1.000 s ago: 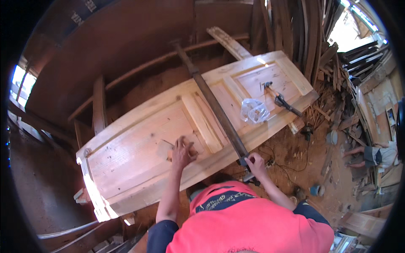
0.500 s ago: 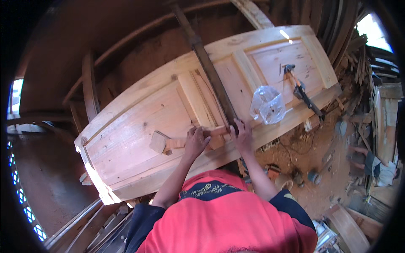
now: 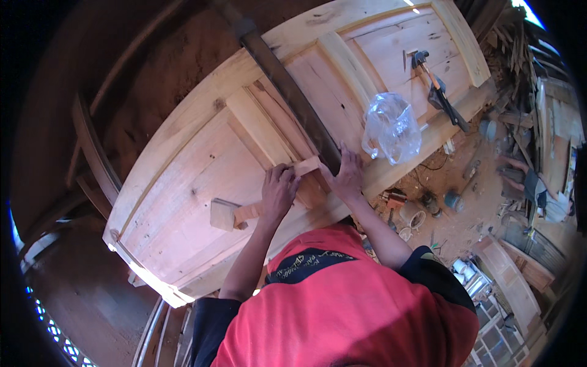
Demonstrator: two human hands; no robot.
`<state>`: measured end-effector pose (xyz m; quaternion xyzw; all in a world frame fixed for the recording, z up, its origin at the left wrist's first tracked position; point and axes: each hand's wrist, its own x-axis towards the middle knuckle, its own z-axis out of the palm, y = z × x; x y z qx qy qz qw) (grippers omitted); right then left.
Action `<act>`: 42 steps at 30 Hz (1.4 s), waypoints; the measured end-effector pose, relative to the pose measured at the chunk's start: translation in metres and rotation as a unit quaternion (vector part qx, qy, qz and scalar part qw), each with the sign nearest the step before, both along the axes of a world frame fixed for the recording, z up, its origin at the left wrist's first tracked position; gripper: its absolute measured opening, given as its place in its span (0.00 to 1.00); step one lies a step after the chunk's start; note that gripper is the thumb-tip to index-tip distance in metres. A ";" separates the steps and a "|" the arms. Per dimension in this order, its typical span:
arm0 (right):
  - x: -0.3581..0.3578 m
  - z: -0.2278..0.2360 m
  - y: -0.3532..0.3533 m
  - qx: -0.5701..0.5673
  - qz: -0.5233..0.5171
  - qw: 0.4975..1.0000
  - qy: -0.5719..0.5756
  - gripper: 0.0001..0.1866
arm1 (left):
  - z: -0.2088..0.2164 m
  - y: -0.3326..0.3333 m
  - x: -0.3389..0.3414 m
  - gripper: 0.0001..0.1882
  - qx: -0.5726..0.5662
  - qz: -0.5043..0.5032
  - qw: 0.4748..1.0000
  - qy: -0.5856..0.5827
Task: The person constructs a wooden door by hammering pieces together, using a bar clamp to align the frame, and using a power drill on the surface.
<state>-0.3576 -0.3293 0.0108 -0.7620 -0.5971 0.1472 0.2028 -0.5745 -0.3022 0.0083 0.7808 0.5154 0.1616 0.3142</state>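
A large wooden door panel (image 3: 177,177) with a curved far edge lies in front of me. Across it runs a long dark bar clamp (image 3: 287,92). My left hand (image 3: 279,191) has its fingers closed on the left end of a small wooden block (image 3: 307,165), which lies on the panel's crosspiece beside the bar. My right hand (image 3: 346,176) is at the bar's near end, thumb on the block's side and fingers on the other, gripping it. Left of my left hand, a squarish wooden mallet (image 3: 225,214) rests on the panel, its handle partly behind my wrist.
A clear plastic bag (image 3: 392,128) sits on the panel to the right. Beyond it lie a hammer (image 3: 422,60) and a dark-handled tool (image 3: 449,110). Buckets (image 3: 454,200) and scraps litter the dirt floor. Another person (image 3: 538,189) is at the far right.
The view has shifted and turned slightly. My left hand stays at the block's left end. My right hand remains at the bar, its fingers now stretched farther along its right side.
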 end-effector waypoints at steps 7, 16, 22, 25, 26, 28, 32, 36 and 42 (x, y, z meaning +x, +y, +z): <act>-0.016 0.000 0.087 -0.005 0.029 0.999 -0.020 0.39 | 0.004 0.052 -0.031 0.12 0.010 0.074 0.993 0.091; -0.021 -0.009 0.105 -0.004 0.022 1.000 -0.018 0.37 | -0.020 0.190 -0.096 0.14 -0.055 0.343 0.907 -0.236; -0.019 -0.011 0.109 -0.003 0.036 0.999 0.000 0.35 | -0.033 0.332 -0.125 0.13 0.077 0.203 0.975 -0.048; -0.021 -0.008 0.111 0.001 0.031 0.999 0.025 0.35 | -0.055 0.372 -0.130 0.13 -0.102 0.104 0.988 -0.057; -0.021 -0.008 0.111 -0.003 0.032 0.999 0.028 0.35 | -0.063 0.381 -0.129 0.13 -0.215 0.055 0.971 -0.088; -0.023 -0.010 0.113 0.006 0.020 1.000 0.012 0.35 | -0.072 0.396 -0.125 0.14 -0.278 0.069 0.950 -0.127; -0.023 -0.019 0.110 -0.004 0.008 1.000 -0.011 0.37 | -0.052 0.411 -0.087 0.16 -0.403 0.079 0.895 -0.174; -0.023 -0.018 0.114 -0.009 0.009 1.000 -0.010 0.36 | -0.053 0.419 -0.060 0.14 -0.389 0.084 0.894 -0.208; -0.026 -0.017 0.118 0.005 0.011 1.000 -0.019 0.35 | -0.063 0.420 -0.063 0.21 -0.359 0.090 0.918 -0.139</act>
